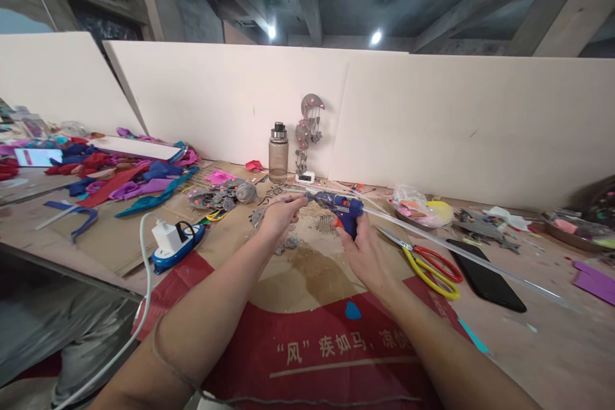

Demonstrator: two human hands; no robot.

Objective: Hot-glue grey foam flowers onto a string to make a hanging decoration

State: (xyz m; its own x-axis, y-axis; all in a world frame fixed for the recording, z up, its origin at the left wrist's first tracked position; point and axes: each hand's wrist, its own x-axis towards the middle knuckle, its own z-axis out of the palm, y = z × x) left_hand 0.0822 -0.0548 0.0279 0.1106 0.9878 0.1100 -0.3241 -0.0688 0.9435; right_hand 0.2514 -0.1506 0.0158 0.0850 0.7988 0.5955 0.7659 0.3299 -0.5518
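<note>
My right hand (361, 245) is wrapped round the handle of a blue glue gun (346, 208), whose nozzle points left. A long clear glue stick (451, 247) runs out of its back towards the right. My left hand (283, 216) is closed in a pinch close to the nozzle; what its fingertips hold is too small to name. Below and beside the left hand lie small grey pieces (289, 243) on the brown and red paper (331, 307). Nearer me on that paper is a blue heart-shaped piece (352, 311).
Scissors (435, 269) and a black phone (485, 275) lie to the right. A bottle (278, 154) stands by the white board (216, 102), near a grey moon decoration (312, 106). Blue power strip (177, 250), grey yarn (246, 191) and coloured felt (139, 182) are at left.
</note>
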